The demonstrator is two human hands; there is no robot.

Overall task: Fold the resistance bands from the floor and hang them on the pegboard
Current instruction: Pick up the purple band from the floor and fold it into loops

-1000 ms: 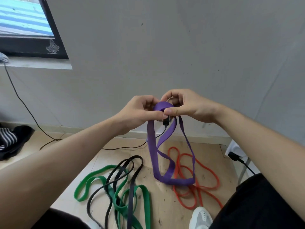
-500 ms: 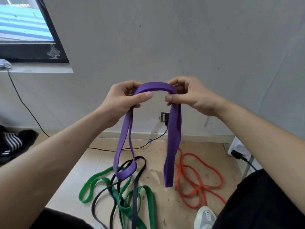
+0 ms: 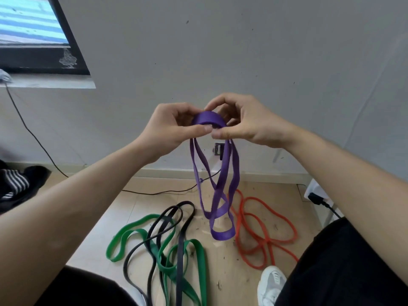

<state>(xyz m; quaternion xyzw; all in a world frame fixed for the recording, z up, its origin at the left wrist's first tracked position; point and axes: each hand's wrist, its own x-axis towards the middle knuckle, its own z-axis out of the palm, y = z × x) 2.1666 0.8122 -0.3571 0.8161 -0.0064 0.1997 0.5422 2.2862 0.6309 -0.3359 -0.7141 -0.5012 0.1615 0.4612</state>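
both hands (image 3: 174, 127) (image 3: 247, 122) pinch the purple band's (image 3: 217, 180) folded top, loops hanging above the floor (image 3: 220, 268).

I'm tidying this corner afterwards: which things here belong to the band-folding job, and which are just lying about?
Job: purple band, pinched by left hand and right hand; green band, black band, red band on the floor.
Lying about: striped cloth, black cable, black plug.

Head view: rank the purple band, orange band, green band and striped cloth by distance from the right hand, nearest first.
1. purple band: pinched by the right hand.
2. orange band: on the floor below it.
3. green band: on the floor, lower left.
4. striped cloth: far left.
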